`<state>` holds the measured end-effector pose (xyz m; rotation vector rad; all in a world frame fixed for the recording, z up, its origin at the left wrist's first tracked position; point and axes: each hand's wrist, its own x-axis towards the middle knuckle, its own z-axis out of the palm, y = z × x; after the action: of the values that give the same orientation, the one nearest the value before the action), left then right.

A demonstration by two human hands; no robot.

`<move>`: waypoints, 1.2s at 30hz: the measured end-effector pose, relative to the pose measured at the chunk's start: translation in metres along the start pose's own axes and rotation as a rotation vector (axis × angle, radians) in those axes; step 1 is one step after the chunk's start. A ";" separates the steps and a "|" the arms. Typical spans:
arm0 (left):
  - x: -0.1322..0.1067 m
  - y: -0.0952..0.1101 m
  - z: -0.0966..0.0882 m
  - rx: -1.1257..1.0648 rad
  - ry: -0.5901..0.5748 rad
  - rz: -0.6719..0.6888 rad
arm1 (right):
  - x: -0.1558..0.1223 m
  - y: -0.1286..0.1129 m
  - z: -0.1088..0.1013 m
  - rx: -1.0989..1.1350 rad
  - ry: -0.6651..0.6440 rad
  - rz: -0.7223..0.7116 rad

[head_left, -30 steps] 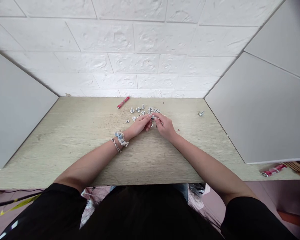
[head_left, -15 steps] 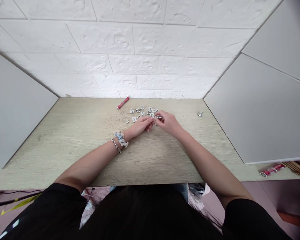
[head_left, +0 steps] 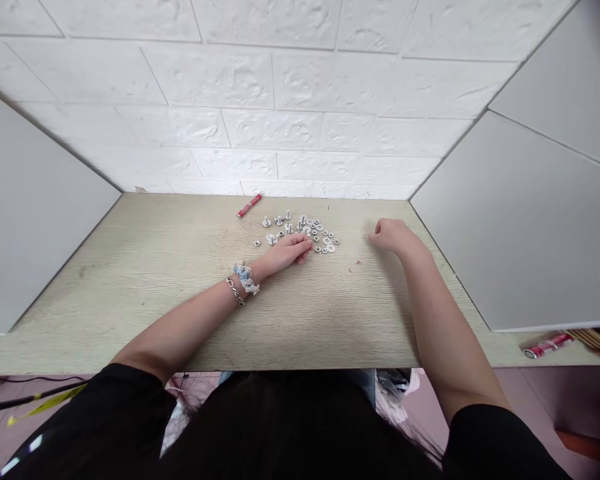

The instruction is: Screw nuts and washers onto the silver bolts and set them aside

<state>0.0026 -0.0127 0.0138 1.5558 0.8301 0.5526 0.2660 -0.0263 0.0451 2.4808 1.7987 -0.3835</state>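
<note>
My left hand [head_left: 291,249] rests at the near edge of a cluster of metal hardware. Its thumb and fingers are pressed together, and whatever may be between them is hidden. Bolts with washers on them [head_left: 267,222] stand upright on their heads behind that hand. Flat washers [head_left: 331,249] and several hex nuts [head_left: 337,242] lie just right of its fingertips, and a single nut [head_left: 257,244] lies to the left. Over at the right of the table, my right hand [head_left: 393,235] is closed with curled fingers low over the surface. Its fingertips face away, so their contents are hidden.
A red tube-shaped packet [head_left: 249,206] lies near the white brick wall [head_left: 300,133]. Another red packet [head_left: 548,345] is at the right front corner. Grey panels [head_left: 540,227] close off both sides of the wooden table [head_left: 300,320]. Tiny reddish scraps [head_left: 358,262] lie right of centre.
My right hand has left my left hand and moved right, to where a lone bolt lay. Nuts and washers it had covered now show. My left hand has stayed nearly in place.
</note>
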 end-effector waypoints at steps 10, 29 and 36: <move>0.002 -0.005 -0.001 0.046 -0.011 0.008 | 0.010 0.011 0.005 -0.088 -0.057 0.055; -0.002 0.001 0.001 0.075 -0.018 0.009 | 0.004 0.017 -0.003 -0.102 0.030 0.309; -0.002 0.002 0.001 0.083 -0.011 -0.005 | 0.008 0.024 -0.001 -0.091 0.077 0.357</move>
<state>0.0027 -0.0156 0.0162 1.6303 0.8578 0.5110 0.2916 -0.0261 0.0419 2.7076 1.3188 -0.1813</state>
